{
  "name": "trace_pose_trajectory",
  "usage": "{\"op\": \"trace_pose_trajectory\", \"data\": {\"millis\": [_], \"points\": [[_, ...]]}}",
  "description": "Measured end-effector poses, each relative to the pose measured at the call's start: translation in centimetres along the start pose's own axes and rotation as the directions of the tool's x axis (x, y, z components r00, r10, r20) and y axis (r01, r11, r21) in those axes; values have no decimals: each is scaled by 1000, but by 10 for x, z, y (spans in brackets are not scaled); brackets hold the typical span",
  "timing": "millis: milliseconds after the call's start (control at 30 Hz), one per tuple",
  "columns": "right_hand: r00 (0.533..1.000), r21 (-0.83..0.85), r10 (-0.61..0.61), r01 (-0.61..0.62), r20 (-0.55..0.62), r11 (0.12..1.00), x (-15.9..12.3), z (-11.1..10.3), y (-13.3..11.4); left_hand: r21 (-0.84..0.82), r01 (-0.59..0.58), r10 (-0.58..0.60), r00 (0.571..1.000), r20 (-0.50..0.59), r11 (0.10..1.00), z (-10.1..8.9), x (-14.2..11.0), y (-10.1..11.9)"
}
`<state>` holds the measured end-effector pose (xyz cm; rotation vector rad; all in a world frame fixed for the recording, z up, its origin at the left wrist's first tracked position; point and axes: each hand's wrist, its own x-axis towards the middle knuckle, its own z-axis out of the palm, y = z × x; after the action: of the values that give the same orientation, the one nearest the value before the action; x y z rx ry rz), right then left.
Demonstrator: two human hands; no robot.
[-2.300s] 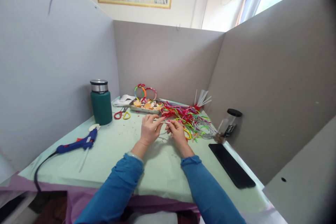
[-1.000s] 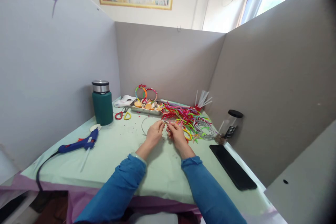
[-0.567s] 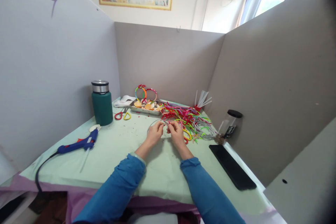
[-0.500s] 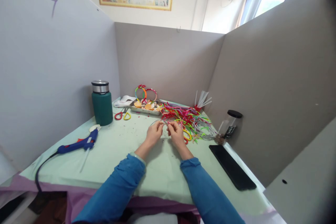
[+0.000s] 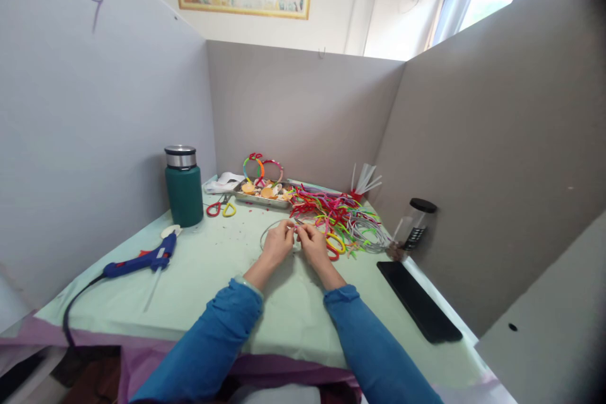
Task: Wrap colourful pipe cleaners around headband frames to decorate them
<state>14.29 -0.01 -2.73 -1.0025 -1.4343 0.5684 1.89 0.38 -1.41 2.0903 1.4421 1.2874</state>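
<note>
Over the middle of the table, my left hand (image 5: 278, 243) is closed in a pinch on a thin grey wire hoop (image 5: 262, 238), whose curve shows to the left of the fingers. My right hand (image 5: 313, 245) is also pinched, its fingertips almost touching the left ones. A tiny pink piece (image 5: 295, 229) shows between the fingertips; its kind is too small to make out. Just right of my right hand lie scissors with yellow and red handles (image 5: 336, 242). Behind them spreads a tangled pile of colourful cord-like strands (image 5: 326, 205).
Coiled grey wire (image 5: 368, 231) lies at the right. At the back stands a metal tray (image 5: 262, 201) with shell-like pieces and colourful rings. A green flask (image 5: 184, 192), a blue glue gun (image 5: 142, 261) and more scissors (image 5: 221, 208) are left; a black phone-like slab (image 5: 419, 303) is right.
Both hands have shifted slightly and their fingertips have come closer together. More of the grey wire hoop now shows left of my left hand.
</note>
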Motion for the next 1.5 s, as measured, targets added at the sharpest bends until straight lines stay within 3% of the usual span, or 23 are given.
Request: {"op": "trace_pose_trajectory", "data": {"millis": [300,600,900,1133,1267,1500], "points": [[1000,-57,9,-10,-28,998,-2,1,0,-264,32,-31,999,9,964,7,5,-9],[1000,-66,2,-3,-8,998,-3,2,-2,-325,-6,10,1000,11,946,3,6,-7],[1000,-25,-4,4,21,1000,-4,1,-3,-326,58,-64,998,-8,944,0,7,-7],[998,-23,-59,59,-6,998,0,0,0,-394,102,-101,995,23,913,-5,10,-8],[985,-112,-168,165,-23,980,1,-3,-2,-415,158,-134,987,87,896,-7,12,-11],[960,-299,-264,226,-92,927,1,-6,-5,-407,152,-174,985,-19,901,-7,12,-12]]}}
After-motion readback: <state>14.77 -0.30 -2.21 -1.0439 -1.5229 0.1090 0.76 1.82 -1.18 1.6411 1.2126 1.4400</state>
